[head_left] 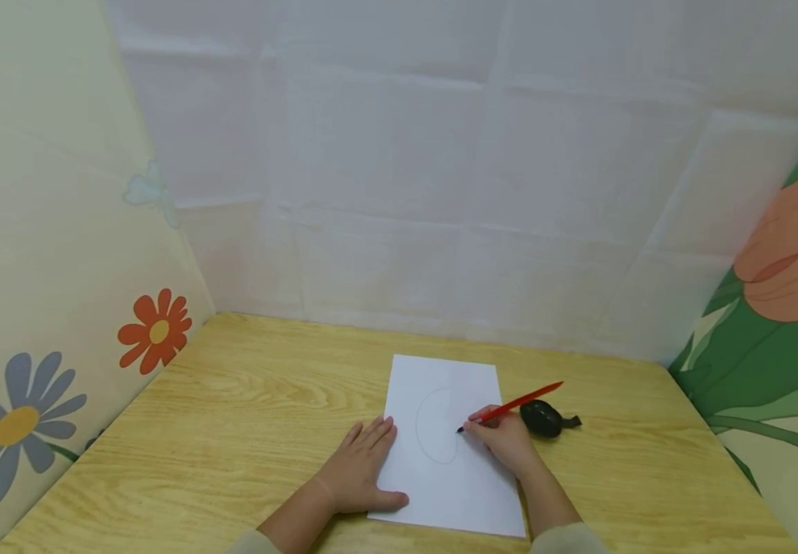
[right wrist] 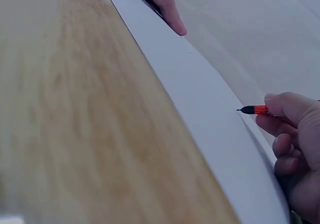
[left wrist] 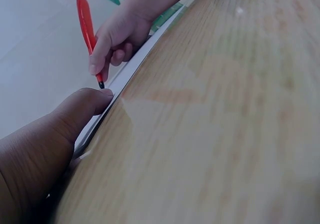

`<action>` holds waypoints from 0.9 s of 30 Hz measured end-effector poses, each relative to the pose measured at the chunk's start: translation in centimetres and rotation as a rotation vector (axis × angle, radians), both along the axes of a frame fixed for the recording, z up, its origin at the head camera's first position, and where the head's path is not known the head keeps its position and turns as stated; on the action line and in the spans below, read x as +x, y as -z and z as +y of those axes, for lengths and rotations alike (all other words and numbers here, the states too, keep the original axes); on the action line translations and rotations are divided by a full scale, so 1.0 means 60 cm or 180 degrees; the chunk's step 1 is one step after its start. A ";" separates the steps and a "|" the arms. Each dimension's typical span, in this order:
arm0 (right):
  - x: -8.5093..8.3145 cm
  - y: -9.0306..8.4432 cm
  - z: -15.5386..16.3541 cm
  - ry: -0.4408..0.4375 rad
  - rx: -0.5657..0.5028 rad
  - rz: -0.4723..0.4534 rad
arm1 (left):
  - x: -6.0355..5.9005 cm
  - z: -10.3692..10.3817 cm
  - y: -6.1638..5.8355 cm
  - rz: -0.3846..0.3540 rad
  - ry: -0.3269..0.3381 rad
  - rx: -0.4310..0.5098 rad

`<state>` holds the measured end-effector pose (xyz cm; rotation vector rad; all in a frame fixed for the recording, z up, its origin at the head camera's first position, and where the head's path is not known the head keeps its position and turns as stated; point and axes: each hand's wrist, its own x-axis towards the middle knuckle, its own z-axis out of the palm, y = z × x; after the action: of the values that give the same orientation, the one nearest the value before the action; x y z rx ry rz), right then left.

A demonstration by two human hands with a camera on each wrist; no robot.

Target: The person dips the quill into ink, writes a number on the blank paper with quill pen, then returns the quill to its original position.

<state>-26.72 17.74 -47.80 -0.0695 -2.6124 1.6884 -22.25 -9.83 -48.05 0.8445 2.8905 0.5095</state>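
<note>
On the paper (head_left: 443,446), left hand (head_left: 360,469) flat, right hand (head_left: 505,438) pinching pen (head_left: 516,404).

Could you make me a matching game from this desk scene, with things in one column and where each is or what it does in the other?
Things:
1. red pen
2. white paper
3. black object
4. left hand

States:
A. lies on the table, right of the sheet
B. pinched in the right hand
C. pressed flat on the sheet's left edge
D. carries a faint curved line

Pairs: 1-B, 2-D, 3-A, 4-C
</note>
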 end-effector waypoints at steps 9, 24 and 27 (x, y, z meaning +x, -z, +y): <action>-0.002 -0.001 -0.002 0.0012 0.0024 -0.0013 | 0.001 0.001 -0.006 -0.0014 -0.0011 -0.0030; -0.008 -0.004 -0.009 0.0076 0.0028 0.0042 | 0.003 -0.001 -0.010 -0.0002 0.0011 0.0011; -0.009 -0.004 -0.009 0.0078 0.0059 0.0009 | 0.002 0.000 -0.009 -0.0015 0.0002 -0.0024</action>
<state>-27.27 17.17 -47.58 -0.0981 -2.6135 1.6553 -22.11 -9.85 -47.54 0.8418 2.8860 0.4993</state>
